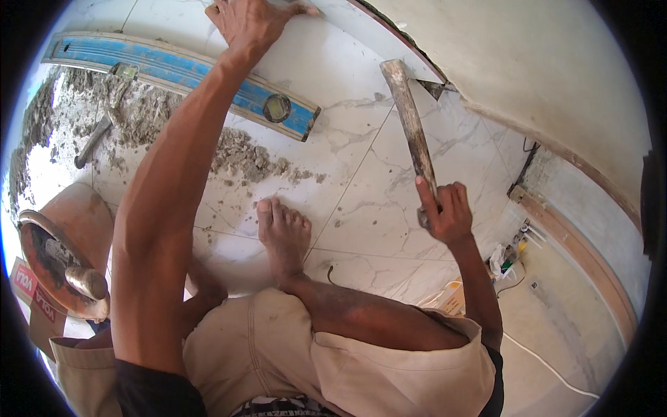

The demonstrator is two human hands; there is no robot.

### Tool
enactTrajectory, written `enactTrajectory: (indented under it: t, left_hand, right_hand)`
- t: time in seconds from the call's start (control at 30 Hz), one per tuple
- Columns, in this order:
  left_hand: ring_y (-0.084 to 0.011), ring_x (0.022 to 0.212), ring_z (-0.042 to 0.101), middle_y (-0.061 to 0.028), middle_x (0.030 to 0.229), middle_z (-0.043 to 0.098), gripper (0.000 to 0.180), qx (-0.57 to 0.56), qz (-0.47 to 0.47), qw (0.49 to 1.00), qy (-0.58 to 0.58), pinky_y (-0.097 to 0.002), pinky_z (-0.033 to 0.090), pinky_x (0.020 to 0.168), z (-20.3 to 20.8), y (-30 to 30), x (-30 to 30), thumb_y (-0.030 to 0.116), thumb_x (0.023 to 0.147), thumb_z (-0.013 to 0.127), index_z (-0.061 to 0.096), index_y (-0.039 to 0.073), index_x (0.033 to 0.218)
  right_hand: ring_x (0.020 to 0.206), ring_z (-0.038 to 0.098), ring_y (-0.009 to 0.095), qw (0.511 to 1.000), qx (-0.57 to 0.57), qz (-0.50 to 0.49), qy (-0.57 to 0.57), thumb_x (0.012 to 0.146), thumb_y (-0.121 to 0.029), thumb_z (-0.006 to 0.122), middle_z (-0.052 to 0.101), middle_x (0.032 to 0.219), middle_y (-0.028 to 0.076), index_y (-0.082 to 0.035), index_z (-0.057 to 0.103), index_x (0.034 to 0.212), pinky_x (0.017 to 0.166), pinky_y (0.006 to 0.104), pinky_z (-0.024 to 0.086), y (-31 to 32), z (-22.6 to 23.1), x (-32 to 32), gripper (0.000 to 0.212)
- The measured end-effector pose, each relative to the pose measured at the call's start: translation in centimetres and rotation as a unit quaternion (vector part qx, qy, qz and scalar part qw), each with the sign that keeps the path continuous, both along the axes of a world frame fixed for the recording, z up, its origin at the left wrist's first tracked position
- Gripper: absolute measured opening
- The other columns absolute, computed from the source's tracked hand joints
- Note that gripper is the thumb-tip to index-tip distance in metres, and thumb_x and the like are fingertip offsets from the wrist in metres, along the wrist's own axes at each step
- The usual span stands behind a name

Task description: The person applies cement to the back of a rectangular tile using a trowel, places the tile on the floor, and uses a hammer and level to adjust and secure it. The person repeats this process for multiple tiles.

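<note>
My left hand (pixel 250 28) rests at the far edge with fingers and thumb spread, beside a white skirting tile (pixel 375 31) along the wall's foot. What its fingertips touch is partly cut off by the frame. My right hand (pixel 448 214) is closed round the near end of a hammer (pixel 410 118). Its worn wooden handle points away from me, the tip close to the skirting tile's right end. The metal head is mostly hidden in my fist. Under my left forearm lies a blue spirit level (pixel 201 73) on the marbled floor tiles (pixel 361 215).
Crumbled grey mortar (pixel 243 156) lies scattered near the level, with a trowel-like tool (pixel 94 139) at left. A mortar-stained bucket (pixel 83 215) tips beside a cardboard box (pixel 45 309). The wall (pixel 528 62) bounds the right, where a white cable (pixel 549 365) runs.
</note>
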State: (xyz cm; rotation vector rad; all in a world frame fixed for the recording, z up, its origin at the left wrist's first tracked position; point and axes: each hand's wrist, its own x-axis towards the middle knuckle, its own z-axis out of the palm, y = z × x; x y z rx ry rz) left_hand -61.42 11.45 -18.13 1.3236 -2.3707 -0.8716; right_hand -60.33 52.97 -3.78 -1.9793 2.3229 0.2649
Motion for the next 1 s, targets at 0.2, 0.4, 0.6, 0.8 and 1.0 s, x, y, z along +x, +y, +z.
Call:
enactTrajectory:
  t: [0.2, 0.4, 0.6, 0.8, 1.0]
  left_hand:
    - [-0.0373, 0.154, 0.01, -0.0266, 0.167, 0.002, 0.152, -0.012, 0.001, 1.0, 0.009, -0.054, 0.028, 0.117, -0.3, -0.3, -0.1, 0.042, 0.051, 0.098, 0.0, -0.007, 0.157]
    - [-0.0405, 0.154, 0.009, -0.03, 0.165, 0.006, 0.146, -0.041, -0.035, 0.998, 0.012, -0.0574, 0.025, 0.117, -1.8, -0.4, -0.2, 0.052, 0.055, 0.094, 0.007, -0.009, 0.155]
    - [-0.0474, 0.153, 0.007, -0.0395, 0.159, 0.011, 0.147, -0.149, -0.088, 0.984, 0.034, -0.0632, 0.021, 0.115, -5.1, -1.4, 0.2, 0.072, 0.058, 0.087, 0.016, -0.017, 0.151]
    - [-0.0474, 0.153, 0.006, -0.0403, 0.159, 0.01, 0.151, -0.143, -0.086, 0.986, 0.03, -0.0634, 0.02, 0.115, -5.8, -1.5, 0.1, 0.073, 0.058, 0.086, 0.01, -0.018, 0.152]
    - [-0.0479, 0.152, 0.006, -0.0409, 0.159, 0.008, 0.152, -0.139, -0.1, 0.985, 0.01, -0.0637, 0.021, 0.115, -5.1, -1.6, 0.3, 0.073, 0.058, 0.086, 0.008, -0.018, 0.152]
  right_hand:
    - [0.07, 0.048, 0.026, 0.999, -0.02, -0.035, -0.009, 0.083, -0.006, 0.062, 0.042, 0.081, 0.008, -0.001, 0.057, 0.14, 0.073, 0.0469, 0.047, -0.1, -0.8, 2.2, 0.058]
    - [0.073, 0.048, 0.025, 0.981, -0.078, -0.163, -0.078, 0.077, -0.014, 0.07, 0.042, 0.084, 0.007, -0.01, 0.062, 0.137, 0.073, 0.0451, 0.044, -1.8, -2.2, 7.5, 0.06]
    - [0.076, 0.05, 0.025, 0.959, -0.12, -0.216, -0.137, 0.075, -0.017, 0.075, 0.043, 0.085, 0.007, -0.014, 0.067, 0.124, 0.072, 0.0435, 0.042, -4.7, -4.1, 13.6, 0.05]
    - [0.079, 0.05, 0.026, 0.94, -0.137, -0.274, -0.149, 0.076, -0.018, 0.076, 0.044, 0.085, 0.008, -0.014, 0.067, 0.115, 0.072, 0.0436, 0.042, -7.0, -6.6, 16.9, 0.041]
    - [0.079, 0.049, 0.026, 0.938, -0.172, -0.292, -0.072, 0.076, -0.017, 0.074, 0.044, 0.084, 0.007, -0.014, 0.066, 0.11, 0.074, 0.0428, 0.04, -8.5, -9.0, 12.7, 0.036]
